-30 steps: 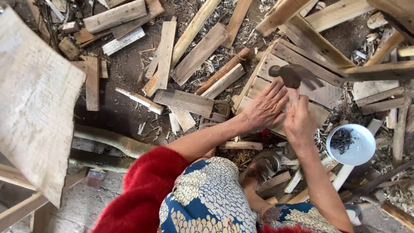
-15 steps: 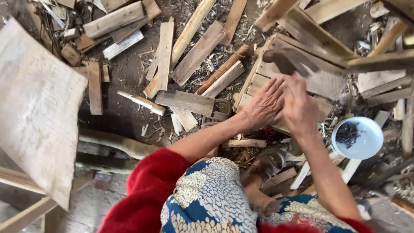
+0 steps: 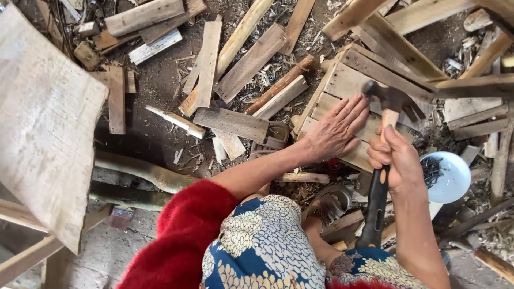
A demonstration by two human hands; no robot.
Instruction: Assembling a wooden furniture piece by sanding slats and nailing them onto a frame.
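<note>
Bare dirt ground [image 3: 155, 85], littered with wood chips and loose offcut boards lying at all angles; large pale plank [image 3: 43, 128] leans across the left side, largest item in view; slatted wooden frame [image 3: 348, 85] lies upper right, boards nailed side by side. Compared with a second ago: hammer [image 3: 383, 155] then sat low over the slats with its head near the fingers; now its head is lifted clear above the frame, handle nearly upright; judged as the raise of a stroke, nailing under way. Right hand [image 3: 393, 158] wrapped fully closed round the hammer handle, below the head; left hand [image 3: 337, 128] spread flat, fingers extended, pressing on the slats just left of the hammer head, gripping nothing; any nail under the fingertips is too small to tell. White bowl [image 3: 455, 179] of dark small pieces sits just right of the right wrist.
</note>
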